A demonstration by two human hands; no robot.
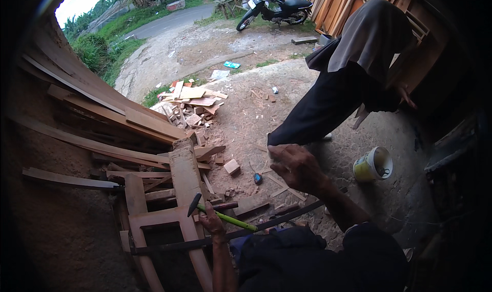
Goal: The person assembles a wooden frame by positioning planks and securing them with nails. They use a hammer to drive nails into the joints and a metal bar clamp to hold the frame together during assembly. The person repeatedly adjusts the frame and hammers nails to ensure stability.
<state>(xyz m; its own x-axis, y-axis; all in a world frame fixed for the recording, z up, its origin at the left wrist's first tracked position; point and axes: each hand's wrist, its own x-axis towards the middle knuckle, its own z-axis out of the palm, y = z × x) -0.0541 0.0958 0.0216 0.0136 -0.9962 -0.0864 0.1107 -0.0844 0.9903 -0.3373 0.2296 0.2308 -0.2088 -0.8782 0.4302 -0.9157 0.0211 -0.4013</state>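
Note:
My left hand point(211, 223) is closed around a hammer point(225, 217) with a bright green handle and a dark head. The hammer lies slanted across a wooden frame point(159, 218), its head over the frame's upright. Raised at centre right, my right hand point(298, 170) has its fingers curled together; whatever they may hold is hidden. In the picture it sits just below another person's dark-trousered knee point(287, 133). A long dark strip point(241, 233) runs across the frame and in front of my body. A thick wooden beam point(185, 171) stands beyond the hammer.
Long boards point(102, 112) lean along the left wall. Wood offcuts point(195, 107) are heaped ahead, with a loose block point(231, 167) and a blue tape measure point(258, 178) nearer. At right stands a yellow-white bucket point(371, 165). A motorcycle point(277, 9) is parked far off.

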